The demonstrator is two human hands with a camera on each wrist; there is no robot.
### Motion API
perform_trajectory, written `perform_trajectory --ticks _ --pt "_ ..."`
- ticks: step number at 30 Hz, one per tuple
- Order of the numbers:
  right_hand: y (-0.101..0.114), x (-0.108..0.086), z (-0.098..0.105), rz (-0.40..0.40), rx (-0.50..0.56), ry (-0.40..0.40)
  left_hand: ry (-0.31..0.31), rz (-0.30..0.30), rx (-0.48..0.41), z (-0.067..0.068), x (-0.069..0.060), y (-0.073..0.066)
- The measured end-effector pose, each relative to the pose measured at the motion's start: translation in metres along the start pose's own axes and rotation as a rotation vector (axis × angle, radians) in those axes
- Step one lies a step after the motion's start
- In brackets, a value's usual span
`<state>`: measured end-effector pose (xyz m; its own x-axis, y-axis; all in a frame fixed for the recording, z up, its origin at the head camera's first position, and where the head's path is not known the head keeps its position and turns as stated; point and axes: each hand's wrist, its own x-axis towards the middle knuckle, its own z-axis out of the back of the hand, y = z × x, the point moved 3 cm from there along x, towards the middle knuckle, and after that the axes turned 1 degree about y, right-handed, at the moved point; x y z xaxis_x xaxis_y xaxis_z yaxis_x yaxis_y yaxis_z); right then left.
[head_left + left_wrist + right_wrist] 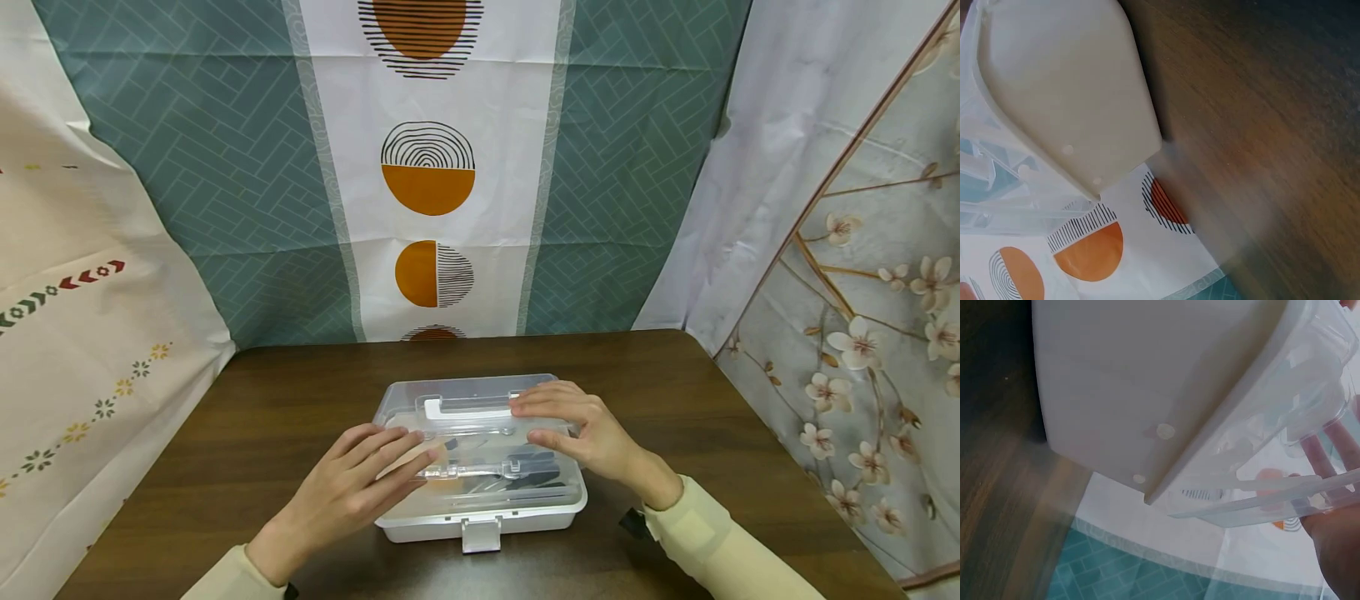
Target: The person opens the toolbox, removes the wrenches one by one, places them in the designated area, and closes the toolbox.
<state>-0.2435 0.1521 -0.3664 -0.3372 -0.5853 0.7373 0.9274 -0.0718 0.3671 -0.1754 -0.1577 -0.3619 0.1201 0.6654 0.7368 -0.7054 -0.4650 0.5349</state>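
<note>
A white storage box (525, 523) stands in the middle of the table, topped by a clear lid (465, 390). In the right wrist view the lid (1235, 509) slants away from the box rim. A white front latch (481, 535) hangs loose. My left hand (360, 483) touches the lid's left side with fingers extended. My right hand (581, 425) rests on the lid's right side; its fingers (1329, 447) show through the clear plastic. Beneath the lid lie dark slender items (536, 471), their kind unclear. The left wrist view shows the box wall (1072, 94) but no hand.
A brown wooden table (300, 400) surrounds the box. Behind it hangs a teal and white cloth (622, 167) with orange circles. Cream fabric (97, 333) hangs at the left and a floral curtain (847, 400) at the right.
</note>
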Motion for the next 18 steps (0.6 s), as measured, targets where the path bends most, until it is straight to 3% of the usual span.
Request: perform_trajectory --ticks 7,18 --pt "-0.003 -0.006 0.009 -0.101 0.026 -0.016 -0.006 0.005 0.007 -0.002 0.0 0.002" --pt "-0.012 -0.021 0.034 -0.249 0.053 -0.148 -0.042 0.009 0.005 -0.001 0.001 0.007"
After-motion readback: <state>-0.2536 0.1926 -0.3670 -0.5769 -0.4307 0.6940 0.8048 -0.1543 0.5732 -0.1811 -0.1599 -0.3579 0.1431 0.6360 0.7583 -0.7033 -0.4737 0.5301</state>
